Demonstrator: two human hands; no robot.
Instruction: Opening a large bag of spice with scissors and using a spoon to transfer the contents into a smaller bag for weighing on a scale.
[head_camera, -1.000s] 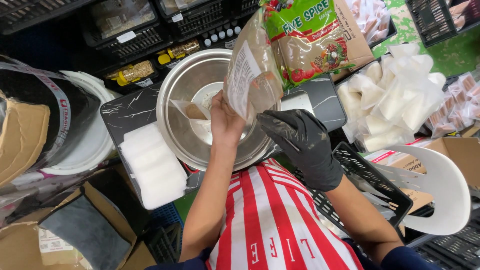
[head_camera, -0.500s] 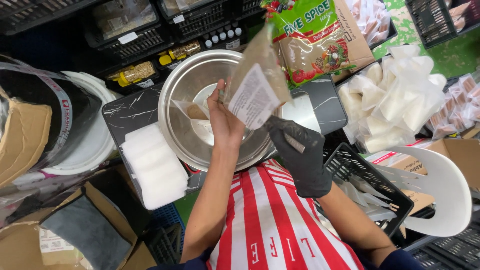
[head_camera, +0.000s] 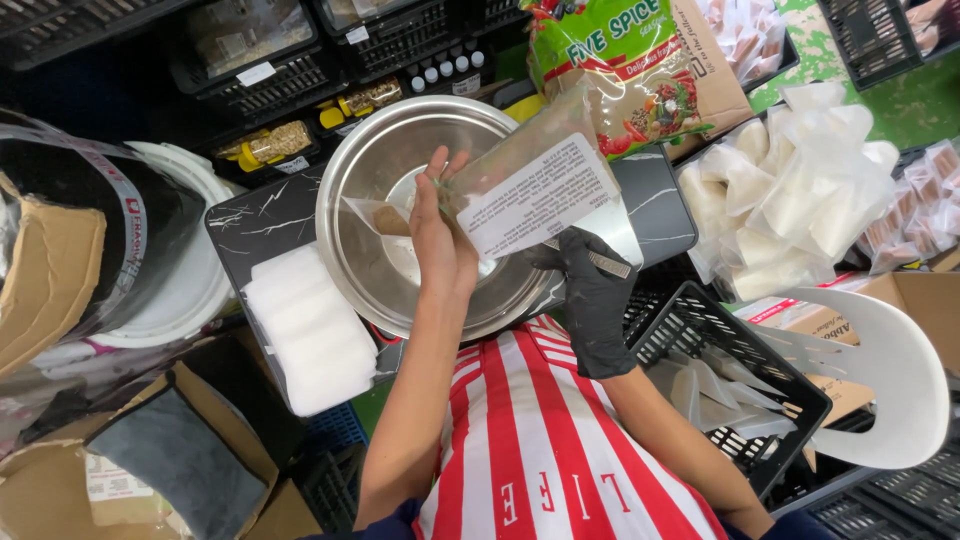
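A crowded packing area seen from above. Black plastic crates (head_camera: 270, 70) line the far side. A dark marble-patterned surface (head_camera: 262, 222) sits in the middle. Cardboard boxes (head_camera: 150, 470) crowd the left, a white plastic chair (head_camera: 880, 380) stands right, beside green floor (head_camera: 900, 100).

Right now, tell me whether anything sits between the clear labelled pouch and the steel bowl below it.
Nothing visible does. The clear pouch is held by the left hand and the gloved right hand directly over the steel bowl, whose mouth is open, with only a small packet inside.
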